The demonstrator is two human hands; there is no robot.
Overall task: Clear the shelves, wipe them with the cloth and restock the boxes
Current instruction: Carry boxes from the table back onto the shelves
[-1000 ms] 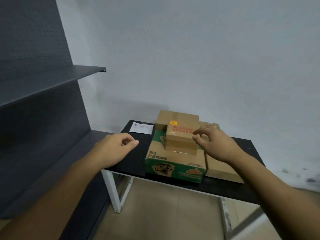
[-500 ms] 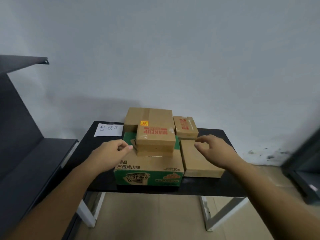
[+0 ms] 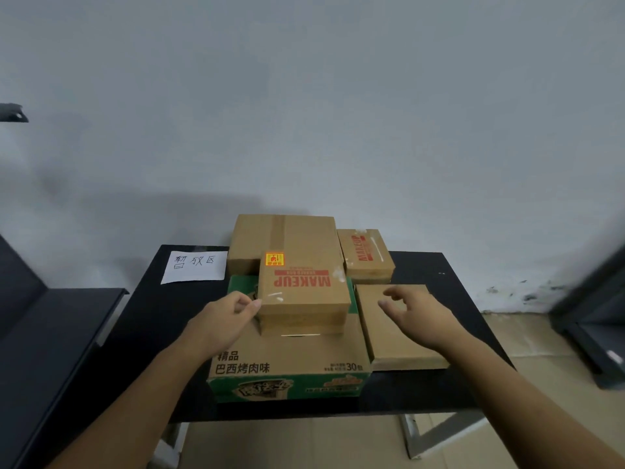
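A black table (image 3: 162, 333) stands against a pale grey wall (image 3: 338, 130) on a beige tiled floor (image 3: 524, 350). The dark shelf (image 3: 50, 333) is at your left and another dark unit (image 3: 588, 316) at your right. A white handwritten note (image 3: 194, 270) lies at the table's back left.

The boxes crowd the middle. The MAKEUP box (image 3: 301, 292) sits on the green carton (image 3: 287, 360), with a plain brown box (image 3: 270, 238) behind, a smaller MAKEUP box (image 3: 367, 253) at the back right and a flat brown box (image 3: 406, 353) beside the carton.

Your left grip (image 3: 226, 319) is loosely curled and holds nothing, its fingertips at the stacked MAKEUP box's near left corner. Your right grip (image 3: 416, 316) is spread and relaxed above the flat brown box, just right of the MAKEUP box and apart from it.
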